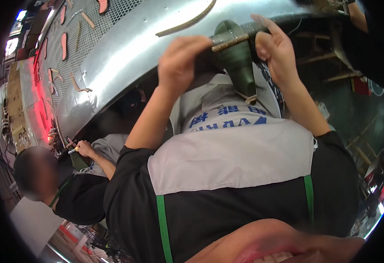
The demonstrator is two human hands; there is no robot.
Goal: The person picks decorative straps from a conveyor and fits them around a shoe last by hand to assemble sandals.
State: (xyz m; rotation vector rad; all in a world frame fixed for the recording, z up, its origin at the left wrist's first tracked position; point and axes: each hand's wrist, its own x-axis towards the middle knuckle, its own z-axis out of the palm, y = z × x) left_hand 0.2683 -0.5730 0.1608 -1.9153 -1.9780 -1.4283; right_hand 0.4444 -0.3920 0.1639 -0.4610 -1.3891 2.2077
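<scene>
In front of my apron, against the edge of the metal bench, is a dark green boot-shaped piece (239, 65) with its narrow end toward me. A brown, rope-textured strip (230, 43) crosses it, with a greyish ribbed band along its far side. At the strip's left end my left hand (177, 61), smeared by motion, is closed with its fingertips pinched on it. My right hand (278, 50) is on the other side of the green piece, index finger stretched out and the other fingers curled. What those curled fingers hold, if anything, is hidden.
The shiny metal bench (126, 48) bears a curved brown strip (186, 24). Several pink sole-shaped pieces (64, 46) lie on its mesh (108, 17). A co-worker (75, 193) sits at my left, handling another green piece (78, 161). Wooden racks (325, 57) stand at the right.
</scene>
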